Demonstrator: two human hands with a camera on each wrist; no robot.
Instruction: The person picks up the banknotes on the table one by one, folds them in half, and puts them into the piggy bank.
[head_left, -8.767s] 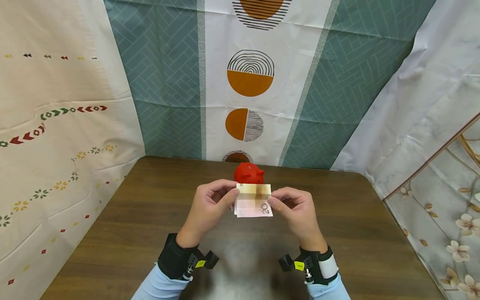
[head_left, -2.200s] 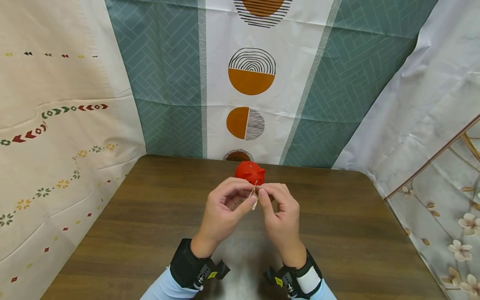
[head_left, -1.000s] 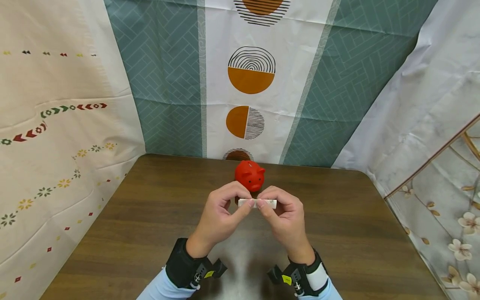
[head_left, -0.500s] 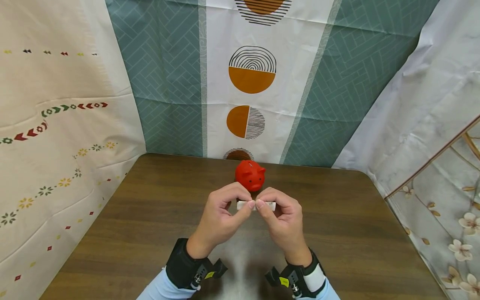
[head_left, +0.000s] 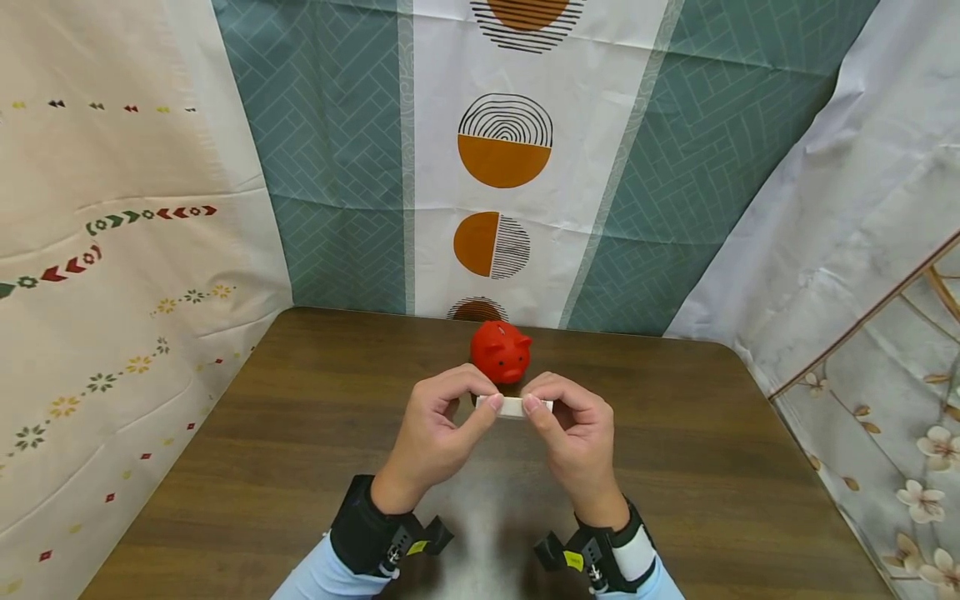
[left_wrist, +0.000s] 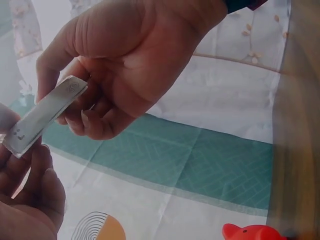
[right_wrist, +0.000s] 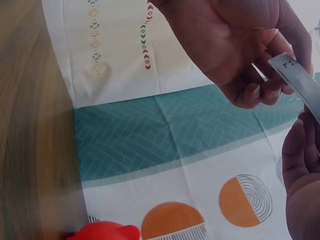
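Between both hands I hold a banknote point(head_left: 512, 407) folded into a narrow pale strip, level above the table. My left hand point(head_left: 438, 429) pinches its left part between thumb and forefinger, and my right hand point(head_left: 573, 433) pinches its right part the same way. In the left wrist view the folded banknote point(left_wrist: 47, 114) shows small printed marks near both ends. The right wrist view shows part of the strip point(right_wrist: 300, 85), cut off by the frame's edge. Just beyond my fingertips a red piggy bank point(head_left: 500, 352) stands on the table, its face toward me and a slot on top.
The brown wooden table point(head_left: 337, 375) reaches back to a teal and white patterned cloth point(head_left: 337, 167). A cream cloth point(head_left: 112, 333) hangs at the left, and a white flowered cloth point(head_left: 885, 400) at the right.
Earlier the banknote was a wider piece with a 20 showing; it has since been folded into a thin strip. In the last half second my thumbs have moved slightly apart along it.
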